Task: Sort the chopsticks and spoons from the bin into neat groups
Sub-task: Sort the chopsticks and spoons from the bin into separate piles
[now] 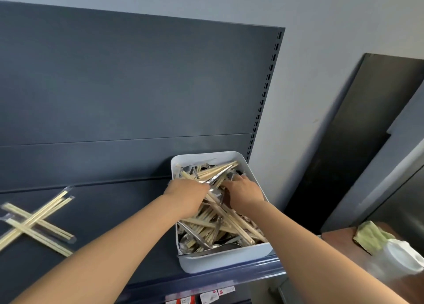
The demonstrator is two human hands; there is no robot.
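A white bin (224,261) sits on the dark shelf (119,223) at its right end, filled with a jumble of wooden chopsticks (231,223) and metal spoons (195,237). Both hands are inside it. My left hand (187,197) grips a metal spoon (219,176) whose handle sticks out toward the back right. My right hand (244,192) reaches into the pile at the bin's right side with fingers spread on the utensils; I cannot tell whether it holds any. Wrapped chopstick pairs (36,223) lie crossed on the shelf at far left.
The shelf's dark back panel (137,85) rises behind the bin. To the right stand a leaning dark board (358,131), a brown surface with a green cloth (371,237) and a white-lidded container (399,262). Price tags (206,295) hang on the shelf's front edge.
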